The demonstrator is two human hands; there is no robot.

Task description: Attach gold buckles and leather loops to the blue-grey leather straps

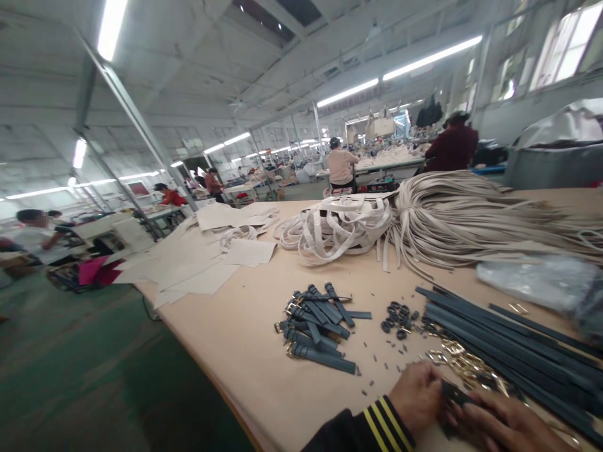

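At the lower right, my left hand (pixel 417 397) and my right hand (pixel 509 422) come together over the table, both closed on a dark strap (pixel 453 393). Most of that strap is hidden by my fingers. Just beyond lie gold buckles (pixel 464 364) in a loose heap. Small black loops (pixel 399 317) sit farther back, with tiny dark offcuts scattered around. To the left is a pile of short dark straps fitted with buckles (pixel 315 320). Long dark strips (pixel 509 351) lie side by side at the right.
A thick bundle of beige strips (pixel 452 216) and coiled light straps (pixel 339 229) cover the table's far side. Beige sheets (pixel 198 263) spread over the left corner. A clear plastic bag (pixel 537 279) lies right. Several people work at other tables behind.
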